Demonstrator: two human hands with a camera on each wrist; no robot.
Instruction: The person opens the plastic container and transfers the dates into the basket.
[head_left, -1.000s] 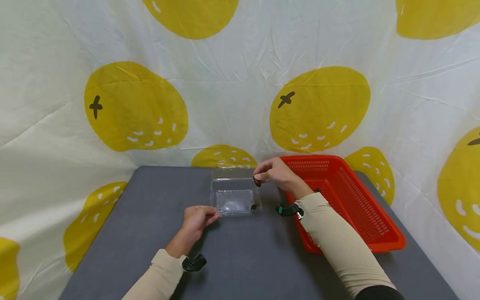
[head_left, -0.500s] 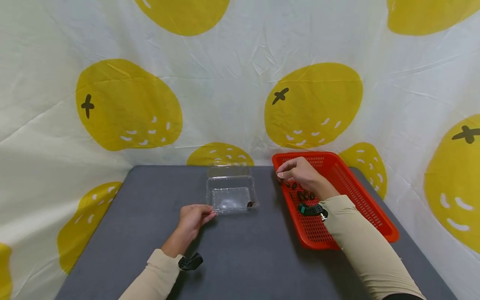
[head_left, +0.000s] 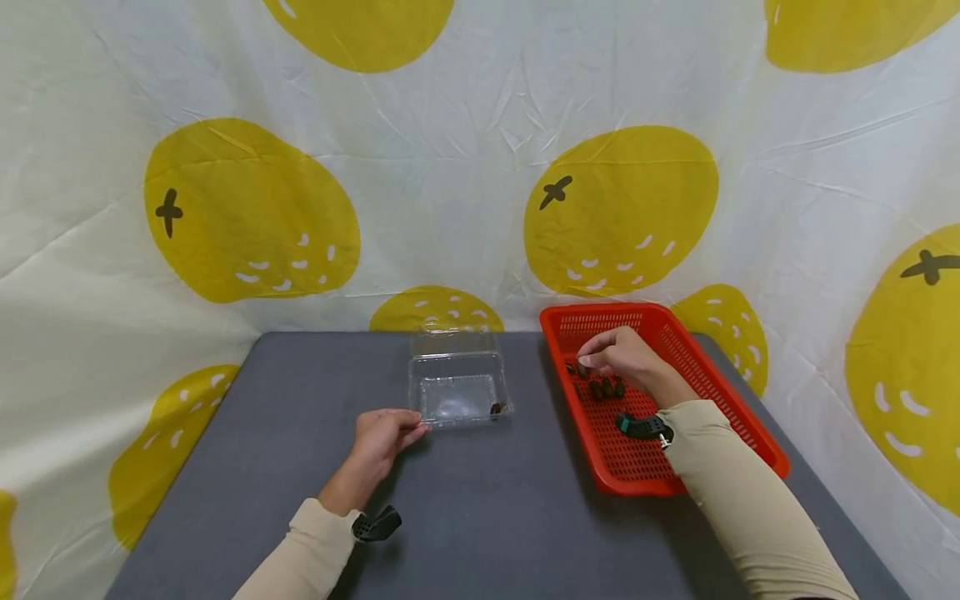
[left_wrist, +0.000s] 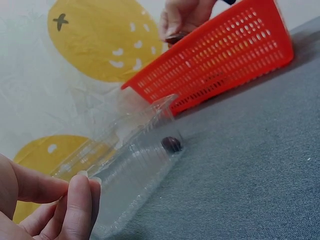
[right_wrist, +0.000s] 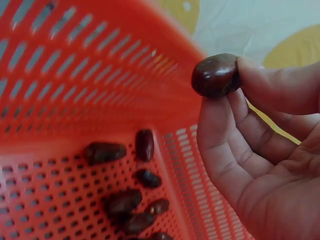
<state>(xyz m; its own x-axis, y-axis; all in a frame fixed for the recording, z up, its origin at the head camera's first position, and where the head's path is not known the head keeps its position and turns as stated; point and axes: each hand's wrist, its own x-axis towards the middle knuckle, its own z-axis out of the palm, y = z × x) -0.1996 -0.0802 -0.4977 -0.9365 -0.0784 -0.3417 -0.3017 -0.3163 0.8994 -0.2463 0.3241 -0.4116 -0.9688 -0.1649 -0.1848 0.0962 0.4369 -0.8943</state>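
Note:
My left hand (head_left: 381,440) pinches the front left corner of a clear plastic clamshell box (head_left: 453,396), which stands with its lid raised at the back. A single dark brown date (left_wrist: 171,144) lies in the box's right front corner. Over the left part of a red plastic basket (head_left: 622,487), my right hand (head_left: 621,354) holds another date (right_wrist: 216,75), glossy and oval, between thumb and fingertips. Below it, several more dates (right_wrist: 124,201) lie on the perforated basket floor, partly hidden by the hand in the head view.
A grey table (head_left: 480,533) bears both containers, box in the middle and basket on the right. Behind hangs a white cloth (head_left: 450,208) with yellow fruit prints. The basket's slotted wall (left_wrist: 220,55) rises higher than the box's front rim.
My right hand has moved right, from beside the box's right edge across the basket's rim to inside it, with a date in its fingers. The left hand keeps its grip on the box.

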